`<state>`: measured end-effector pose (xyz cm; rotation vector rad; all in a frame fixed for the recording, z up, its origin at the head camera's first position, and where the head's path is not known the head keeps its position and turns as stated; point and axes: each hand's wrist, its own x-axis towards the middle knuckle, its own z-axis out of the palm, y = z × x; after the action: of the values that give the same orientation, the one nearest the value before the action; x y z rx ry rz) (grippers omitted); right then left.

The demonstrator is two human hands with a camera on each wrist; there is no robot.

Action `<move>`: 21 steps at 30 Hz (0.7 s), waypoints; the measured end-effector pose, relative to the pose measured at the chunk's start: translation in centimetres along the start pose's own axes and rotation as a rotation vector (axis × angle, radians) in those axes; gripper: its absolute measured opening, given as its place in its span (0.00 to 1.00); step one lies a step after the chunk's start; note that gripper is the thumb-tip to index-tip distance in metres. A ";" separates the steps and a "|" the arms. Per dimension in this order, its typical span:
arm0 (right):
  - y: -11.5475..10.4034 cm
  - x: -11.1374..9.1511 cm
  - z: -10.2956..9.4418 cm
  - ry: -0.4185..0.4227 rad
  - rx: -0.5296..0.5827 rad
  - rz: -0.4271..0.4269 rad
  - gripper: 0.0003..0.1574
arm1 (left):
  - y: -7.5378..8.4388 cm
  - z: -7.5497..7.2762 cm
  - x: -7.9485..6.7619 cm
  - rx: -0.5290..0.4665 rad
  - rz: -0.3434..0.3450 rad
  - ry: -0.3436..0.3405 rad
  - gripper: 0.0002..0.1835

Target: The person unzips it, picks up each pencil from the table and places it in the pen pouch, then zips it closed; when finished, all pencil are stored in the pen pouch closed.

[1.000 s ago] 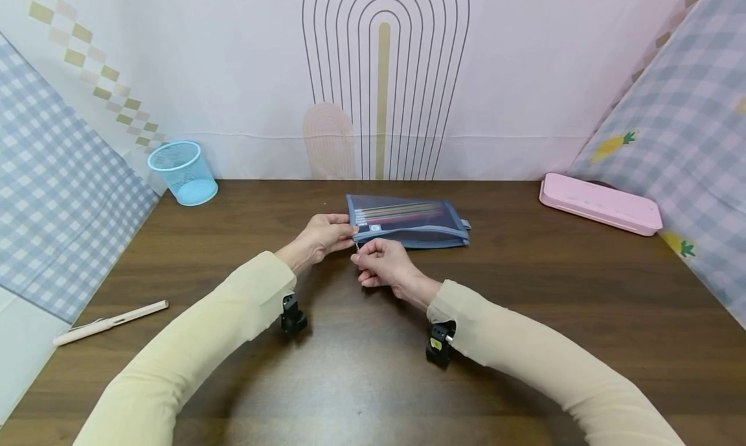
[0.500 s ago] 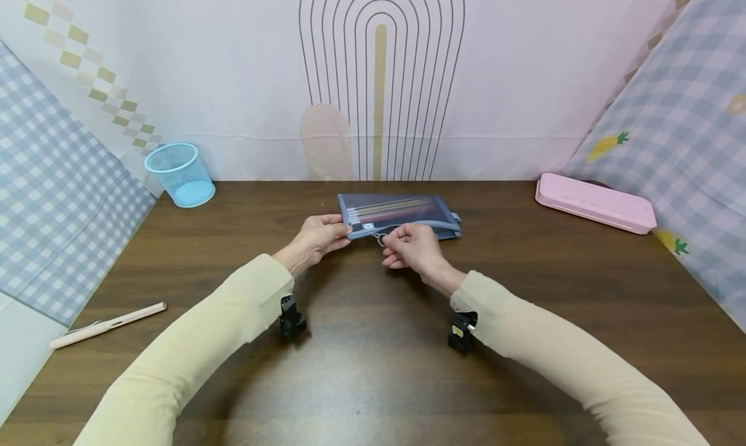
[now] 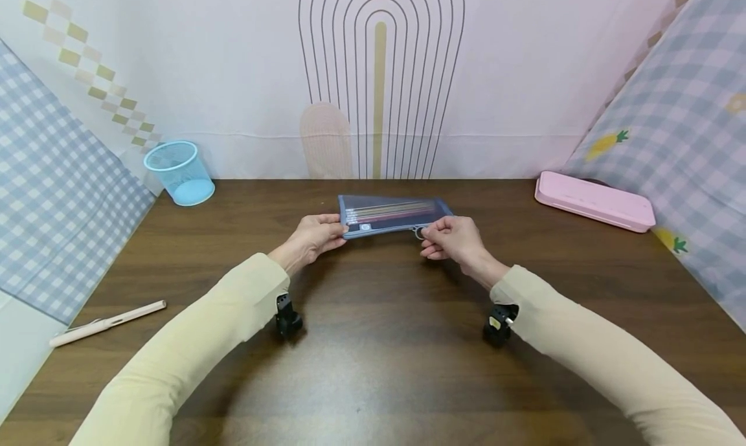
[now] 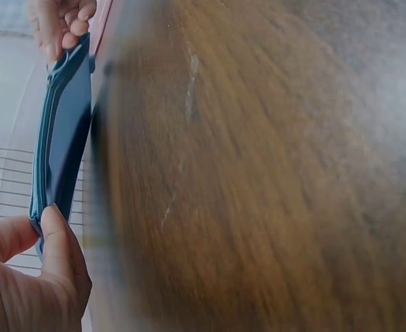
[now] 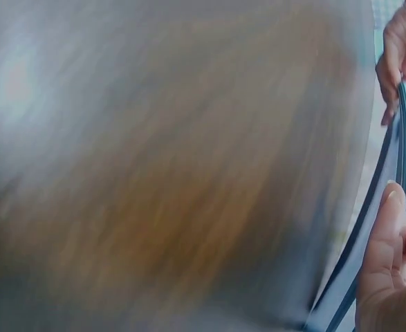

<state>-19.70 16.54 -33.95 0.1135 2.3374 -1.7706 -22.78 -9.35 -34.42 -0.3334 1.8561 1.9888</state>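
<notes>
A blue mesh zipper pouch (image 3: 390,214) with several pencils (image 3: 387,209) inside is at the back middle of the table. My left hand (image 3: 313,237) pinches its left corner between thumb and fingers, as the left wrist view also shows. At the pouch's front edge, my right hand (image 3: 457,240) pinches the ring pull (image 3: 418,233) of the zipper, close to the right end. Left of the pull, the zipper edge (image 4: 42,152) runs closed between the two hands. The right hand hides the pouch's right front corner in the head view.
A light blue mesh pen cup (image 3: 180,174) stands at the back left. A white pen (image 3: 107,323) lies at the left edge of the wooden table (image 3: 361,355). The pink pencil case (image 3: 594,200) sits at the back right, beside the checked cloth.
My right hand has drawn the ring pull rightward along the pouch's front edge, from the left corner nearly to the right end, and the gaping opening has closed behind it. The left hand keeps its pinch.
</notes>
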 end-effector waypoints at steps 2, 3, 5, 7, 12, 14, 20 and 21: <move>0.1 0.0 -0.8 -0.001 -0.003 0.005 0.13 | 0.0 -0.1 0.0 0.002 -0.003 -0.001 0.28; 0.2 0.0 -1.2 0.000 -0.003 0.004 0.13 | 0.0 -0.1 0.0 0.003 -0.004 -0.001 0.28; 0.3 -0.1 -2.0 0.002 -0.006 -0.001 0.14 | 0.0 -0.2 0.0 0.004 -0.004 -0.003 0.28; 0.5 -0.3 -2.7 0.004 -0.012 -0.004 0.16 | 0.0 -0.4 0.0 0.005 -0.002 -0.002 0.28; 0.7 -0.8 -4.6 0.006 -0.002 -0.001 0.18 | -0.3 -0.9 0.2 0.003 0.003 0.012 0.27; 0.8 -1.0 -5.3 0.007 0.005 0.007 0.18 | -0.4 -1.2 0.2 0.003 0.004 0.013 0.27; 1.3 -1.5 -6.4 0.010 0.007 -0.003 0.13 | -0.5 -1.3 0.3 0.007 0.007 -0.007 0.28; 1.4 -1.5 -6.5 0.013 0.019 -0.009 0.11 | -0.6 -1.3 0.3 0.008 0.007 -0.007 0.28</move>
<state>-18.72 23.21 -33.28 0.1172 2.3338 -1.8023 -22.90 -10.54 -35.16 -0.3181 1.8633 1.9836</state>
